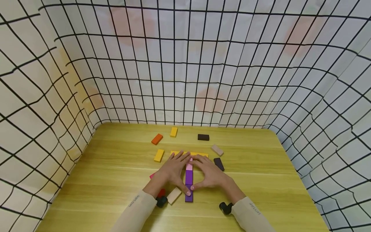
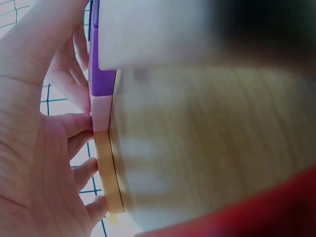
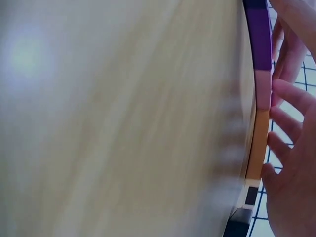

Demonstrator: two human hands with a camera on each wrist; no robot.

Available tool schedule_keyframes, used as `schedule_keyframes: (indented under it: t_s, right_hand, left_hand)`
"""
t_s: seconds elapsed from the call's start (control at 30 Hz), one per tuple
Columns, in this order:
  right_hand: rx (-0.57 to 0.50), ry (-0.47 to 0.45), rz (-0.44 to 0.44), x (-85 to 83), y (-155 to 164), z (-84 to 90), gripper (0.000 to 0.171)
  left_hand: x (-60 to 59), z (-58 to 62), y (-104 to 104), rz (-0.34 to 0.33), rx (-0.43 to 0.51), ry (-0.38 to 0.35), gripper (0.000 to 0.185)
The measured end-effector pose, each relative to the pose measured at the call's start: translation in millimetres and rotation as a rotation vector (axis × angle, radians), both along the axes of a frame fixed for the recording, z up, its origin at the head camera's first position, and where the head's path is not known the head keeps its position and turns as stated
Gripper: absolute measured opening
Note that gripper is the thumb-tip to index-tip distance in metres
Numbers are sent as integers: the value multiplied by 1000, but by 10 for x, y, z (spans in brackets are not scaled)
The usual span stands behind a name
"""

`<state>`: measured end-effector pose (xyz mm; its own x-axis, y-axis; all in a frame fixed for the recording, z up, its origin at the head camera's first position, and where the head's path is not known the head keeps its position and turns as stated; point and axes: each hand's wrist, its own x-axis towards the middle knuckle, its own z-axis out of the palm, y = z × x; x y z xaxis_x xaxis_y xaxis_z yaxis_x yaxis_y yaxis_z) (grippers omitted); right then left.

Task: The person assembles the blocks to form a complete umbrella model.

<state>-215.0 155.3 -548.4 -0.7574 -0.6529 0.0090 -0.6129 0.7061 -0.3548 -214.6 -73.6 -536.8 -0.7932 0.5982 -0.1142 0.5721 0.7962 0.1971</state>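
Observation:
A line of blocks runs toward me on the wooden table (image 1: 261,180): a pink block (image 1: 189,166), a purple block (image 1: 189,177) and another purple block (image 1: 189,197). A row of yellow blocks (image 1: 200,154) crosses its far end. My left hand (image 1: 173,170) lies flat against the line's left side, its thumb touching the near purple block. My right hand (image 1: 211,175) lies flat against the right side. In the left wrist view, fingers (image 2: 74,126) touch the pink block (image 2: 101,113) and a yellow block (image 2: 106,173). In the right wrist view, fingers (image 3: 289,94) rest beside the pink block (image 3: 263,89).
Loose blocks lie around: orange (image 1: 156,139), yellow (image 1: 173,131), black (image 1: 203,137), pale pink (image 1: 217,150), dark purple (image 1: 218,164), yellow (image 1: 158,155), beige (image 1: 174,195) and red (image 1: 161,192). Grid-patterned cloth walls (image 1: 185,80) enclose the table on three sides.

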Motion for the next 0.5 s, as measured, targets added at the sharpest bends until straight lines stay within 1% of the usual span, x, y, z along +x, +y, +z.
schedule_keyframes:
  t_s: [0.13,0.27,0.4,0.5]
  right_hand:
    - [-70,-57,-9,-8,64,15,98]
    - [-132,-92,-65,-29,185,52,92]
    - [-170,-94,-130,-83,363,73,88]
    - [-182,-70,-176,-122,513,70,85]
  left_hand:
    - [10,6,-3,5,-16,-9,153]
    - [16,14,4,9,-12,-20,152]
    - [20,25,8,12,-5,-15,151]
    - [20,31,6,7,7,-5,150]
